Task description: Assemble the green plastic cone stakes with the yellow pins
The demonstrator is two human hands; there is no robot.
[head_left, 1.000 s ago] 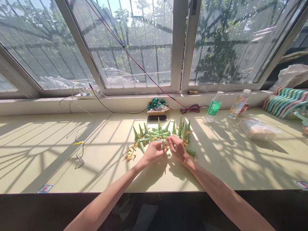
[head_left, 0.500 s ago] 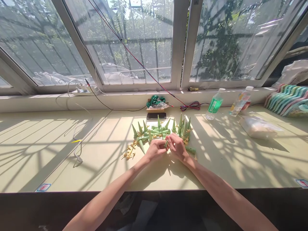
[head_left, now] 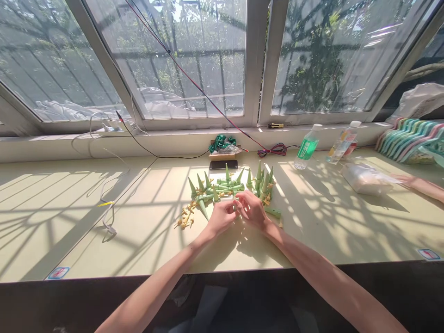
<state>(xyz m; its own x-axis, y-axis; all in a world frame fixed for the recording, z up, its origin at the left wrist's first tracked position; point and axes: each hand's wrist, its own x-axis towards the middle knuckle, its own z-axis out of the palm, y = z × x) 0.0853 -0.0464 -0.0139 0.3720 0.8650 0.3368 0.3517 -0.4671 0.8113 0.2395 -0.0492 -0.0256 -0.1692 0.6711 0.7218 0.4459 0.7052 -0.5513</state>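
My left hand (head_left: 222,216) and my right hand (head_left: 252,209) meet over the table, fingers closed and fingertips together. Between them is a small green plastic piece, mostly hidden by the fingers. Just beyond stand several green plastic cones (head_left: 265,184), some upright in a cluster by my right hand. One green cone (head_left: 203,209) lies tilted to the left of my left hand. Green tubes (head_left: 227,187) lie in the middle of the group. Small yellow plastic pegs (head_left: 185,219) are heaped at the left, and a green tube (head_left: 272,212) rests by my right wrist.
Behind the parts lie a black phone (head_left: 224,165) and a small box (head_left: 222,156) with green material. To the right are a green-labelled bottle (head_left: 307,149), another bottle (head_left: 343,144), a plastic-wrapped packet (head_left: 366,179), hangers (head_left: 405,141) and another person's hand (head_left: 407,179). A white cable (head_left: 109,215) lies left.
The green piece between my fingers showed before and is now mostly covered. Another person's hand and forearm have come in from the right beside the packet. The view has shifted slightly.
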